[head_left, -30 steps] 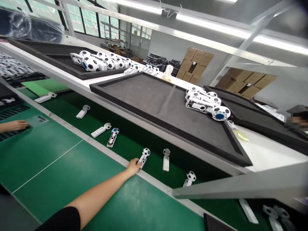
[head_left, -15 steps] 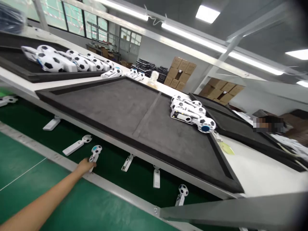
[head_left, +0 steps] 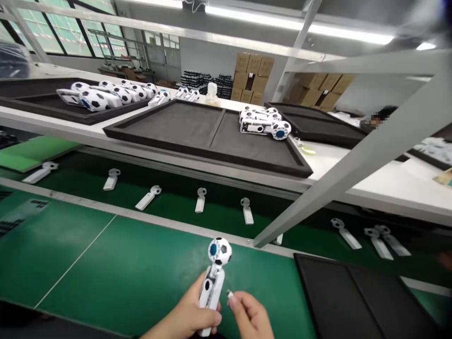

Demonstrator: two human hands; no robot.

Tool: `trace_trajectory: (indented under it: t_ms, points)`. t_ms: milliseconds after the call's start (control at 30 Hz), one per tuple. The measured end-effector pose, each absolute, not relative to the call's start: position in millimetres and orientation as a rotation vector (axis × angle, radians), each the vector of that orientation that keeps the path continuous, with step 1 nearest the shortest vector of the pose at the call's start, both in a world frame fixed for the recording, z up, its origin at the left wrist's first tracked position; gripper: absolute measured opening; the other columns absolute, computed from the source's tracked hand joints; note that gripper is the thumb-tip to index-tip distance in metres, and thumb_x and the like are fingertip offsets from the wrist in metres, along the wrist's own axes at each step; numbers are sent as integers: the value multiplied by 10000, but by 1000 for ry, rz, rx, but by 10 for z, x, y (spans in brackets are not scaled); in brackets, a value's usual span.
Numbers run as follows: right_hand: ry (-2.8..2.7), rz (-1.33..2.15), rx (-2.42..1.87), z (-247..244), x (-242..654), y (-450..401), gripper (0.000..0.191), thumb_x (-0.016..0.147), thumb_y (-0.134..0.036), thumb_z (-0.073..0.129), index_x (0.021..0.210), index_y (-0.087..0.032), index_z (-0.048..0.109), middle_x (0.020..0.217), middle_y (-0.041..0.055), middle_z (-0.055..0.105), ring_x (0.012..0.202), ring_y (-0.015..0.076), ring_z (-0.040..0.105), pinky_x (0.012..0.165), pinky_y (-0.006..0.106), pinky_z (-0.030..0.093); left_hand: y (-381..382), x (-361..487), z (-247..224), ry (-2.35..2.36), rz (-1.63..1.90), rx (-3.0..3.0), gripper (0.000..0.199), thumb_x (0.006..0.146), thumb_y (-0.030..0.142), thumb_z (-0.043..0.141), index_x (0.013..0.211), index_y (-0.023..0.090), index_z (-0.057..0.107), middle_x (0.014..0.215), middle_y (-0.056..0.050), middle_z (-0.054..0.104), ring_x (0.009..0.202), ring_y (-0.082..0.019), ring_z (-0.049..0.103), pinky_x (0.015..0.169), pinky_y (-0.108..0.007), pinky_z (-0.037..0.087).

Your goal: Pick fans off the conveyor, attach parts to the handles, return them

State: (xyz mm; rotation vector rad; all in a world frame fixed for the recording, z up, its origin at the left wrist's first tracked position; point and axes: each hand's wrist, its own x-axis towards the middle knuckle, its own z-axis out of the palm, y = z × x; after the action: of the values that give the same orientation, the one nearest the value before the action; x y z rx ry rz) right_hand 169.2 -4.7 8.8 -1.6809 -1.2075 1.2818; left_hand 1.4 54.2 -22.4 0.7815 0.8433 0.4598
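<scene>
My left hand (head_left: 190, 310) is wrapped round the white handle of a handheld device with a soccer-ball head (head_left: 220, 251). It is held upright, ball at the top, a round blue patch on the ball and the handle's inner side open toward me. Just right of the handle, my right hand (head_left: 251, 316) pinches a small white piece with a metal-looking tip (head_left: 229, 294); its exact kind is too small to tell. The piece is apart from the device. Both hands are over the green worktop (head_left: 141, 263).
Similar devices, one being a white device (head_left: 148, 197), lie spaced along the dark green belt (head_left: 176, 212) behind the metal rail. A slanted grey post (head_left: 318, 188) rises at right. Black trays, including a near black tray (head_left: 374, 301), and a shelf tray (head_left: 190, 125) surround the work area.
My left hand has brought a soccer-ball device from the belt edge to in front of me. My right hand has come into view with the small white piece. The view has turned right.
</scene>
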Motion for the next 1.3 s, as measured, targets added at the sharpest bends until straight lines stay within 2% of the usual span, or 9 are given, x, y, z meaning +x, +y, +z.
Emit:
trace_trajectory:
  t_ms: [100, 233, 500, 800, 933, 1067, 1167, 1233, 1300]
  points:
    - [-1221, 1335, -1582, 123, 1626, -179, 486, 926, -576, 474, 777, -152, 660, 761, 51, 695, 744, 199, 641, 716, 299, 502, 371, -6, -58, 852, 396, 849, 725, 553, 108, 679, 1217, 202, 404, 788, 39, 598, 511, -106, 568, 479, -243, 484]
    - [-1254, 1298, -1559, 228, 1551, -371, 457, 922, -532, 477, 726, -154, 641, 688, 50, 652, 672, 185, 572, 634, 268, 439, 155, -25, -4, 824, 436, 945, 727, 573, 84, 651, 1244, 197, 395, 784, 45, 574, 535, -100, 552, 504, -242, 469]
    - [-1420, 1254, -1646, 313, 1538, -548, 385, 900, -365, 497, 566, -174, 515, 576, -18, 464, 588, 138, 416, 578, 272, 285, -67, -52, 63, 1022, 467, 1486, 446, 663, 144, 697, 1057, 202, 496, 777, 23, 601, 653, -125, 522, 561, -220, 388]
    - [-1374, 1304, -1619, 274, 1502, -584, 393, 896, -368, 479, 554, -176, 503, 573, -25, 441, 591, 136, 404, 577, 260, 312, -104, -122, 91, 1050, 411, 1551, 452, 665, 154, 700, 1054, 216, 477, 790, 16, 631, 658, -147, 562, 564, -223, 388]
    - [-1341, 1317, -1603, 159, 1460, -602, 435, 912, -442, 480, 617, -154, 621, 612, 7, 557, 634, 159, 477, 612, 266, 368, -90, -125, 30, 1029, 411, 1573, 371, 728, 146, 630, 1067, 208, 494, 786, 9, 622, 664, -144, 541, 587, -234, 376]
    - [-1280, 1313, -1665, -48, 1517, -588, 495, 886, -524, 498, 623, -150, 689, 608, 32, 647, 627, 186, 552, 617, 274, 420, -92, -11, -153, 1019, 457, 1479, 228, 712, 111, 590, 897, 201, 491, 768, 12, 560, 678, -129, 506, 597, -229, 389]
    - [-1154, 1165, -1856, -156, 1883, -632, 506, 842, -590, 530, 672, -155, 724, 647, 65, 702, 661, 234, 611, 633, 303, 446, 9, 16, -414, 1115, 470, 1271, 337, 693, 135, 593, 998, 207, 467, 726, 38, 522, 570, -122, 526, 532, -239, 425]
    - [-1003, 998, -2015, -174, 2279, -727, 498, 821, -612, 558, 845, -155, 756, 810, 101, 757, 804, 288, 657, 752, 344, 473, 152, -62, -660, 1276, 534, 1098, 455, 699, 197, 606, 1114, 217, 422, 716, 54, 511, 500, -125, 539, 480, -251, 454]
    - [-858, 908, -2113, -155, 2676, -857, 489, 750, -641, 637, 829, -174, 756, 867, 112, 766, 896, 318, 672, 801, 369, 496, 341, -191, -936, 1431, 620, 995, 476, 688, 254, 628, 1109, 219, 409, 712, 59, 506, 498, -134, 562, 476, -260, 483]
